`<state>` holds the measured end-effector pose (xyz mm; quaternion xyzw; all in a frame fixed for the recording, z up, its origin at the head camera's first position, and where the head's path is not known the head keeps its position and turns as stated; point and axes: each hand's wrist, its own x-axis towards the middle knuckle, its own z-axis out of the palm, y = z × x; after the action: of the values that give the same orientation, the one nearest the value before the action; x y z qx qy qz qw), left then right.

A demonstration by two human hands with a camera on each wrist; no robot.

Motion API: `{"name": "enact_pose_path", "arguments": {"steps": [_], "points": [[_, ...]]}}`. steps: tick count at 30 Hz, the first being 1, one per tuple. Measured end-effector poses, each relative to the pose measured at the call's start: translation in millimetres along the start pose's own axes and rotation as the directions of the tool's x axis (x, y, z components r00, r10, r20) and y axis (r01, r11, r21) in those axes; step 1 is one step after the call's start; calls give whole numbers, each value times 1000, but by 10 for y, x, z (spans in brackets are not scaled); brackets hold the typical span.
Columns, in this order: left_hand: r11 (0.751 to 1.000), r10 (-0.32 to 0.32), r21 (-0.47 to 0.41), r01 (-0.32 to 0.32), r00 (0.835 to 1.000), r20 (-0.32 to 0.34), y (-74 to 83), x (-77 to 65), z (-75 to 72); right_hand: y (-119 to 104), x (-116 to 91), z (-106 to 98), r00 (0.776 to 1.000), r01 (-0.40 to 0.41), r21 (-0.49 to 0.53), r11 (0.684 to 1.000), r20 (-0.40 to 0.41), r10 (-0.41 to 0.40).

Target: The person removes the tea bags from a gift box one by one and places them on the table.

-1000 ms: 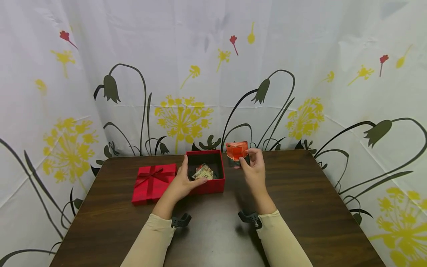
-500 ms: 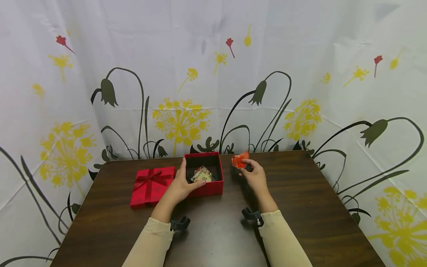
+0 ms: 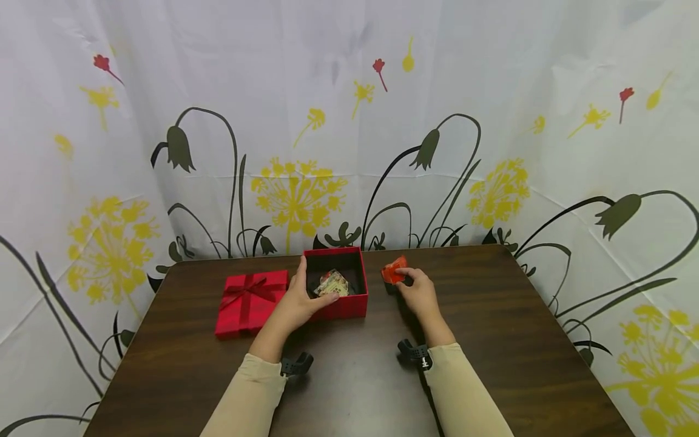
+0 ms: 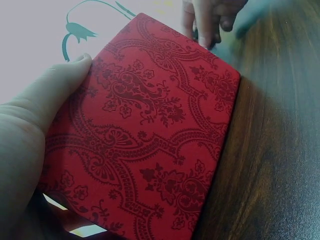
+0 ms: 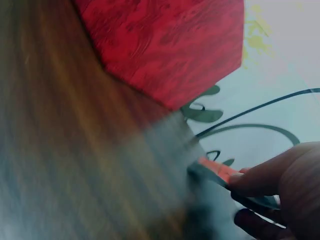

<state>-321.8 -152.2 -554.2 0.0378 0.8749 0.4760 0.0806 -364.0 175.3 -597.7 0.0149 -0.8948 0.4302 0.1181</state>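
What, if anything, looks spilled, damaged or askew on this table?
Nothing stands out: the red box stands upright, the ribboned lid lies flat beside it, and the right hand pinches the orange packet.

One box point(image 3: 344, 308) is standing on the counter point(image 3: 355, 376), near the far edge; one packet point(image 3: 332, 284) is lying inside it. One lid point(image 3: 252, 306) is lying left of the box. One pouch point(image 3: 391, 272) is being held right of the box, in the fingers point(image 3: 404, 272) of the right hand point(image 3: 420, 294). One curtain point(image 3: 349, 121) is hanging behind the counter.
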Motion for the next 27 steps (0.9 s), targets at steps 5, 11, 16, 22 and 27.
{"name": "enact_pose_path", "arguments": {"steps": [5,11,16,22,27], "points": [[1000,2,-7,-2,1000,-3,-7,-10,9,59,-32,37,998,59,-152,987,23,-56],[1000,5,-11,-5,1000,-6,10,-14,5,82,-39,77,997,43,-231,972,71,-27],[1000,6,-26,-6,1000,-2,24,-23,8,63,-27,86,996,85,-93,992,-13,-86],[1000,5,-17,-5,1000,1,21,-20,6,71,-14,97,988,150,-51,987,-21,-151],[1000,-6,-5,6,1000,4,11,-9,2,129,-3,134,986,139,-90,986,105,-129]]}}
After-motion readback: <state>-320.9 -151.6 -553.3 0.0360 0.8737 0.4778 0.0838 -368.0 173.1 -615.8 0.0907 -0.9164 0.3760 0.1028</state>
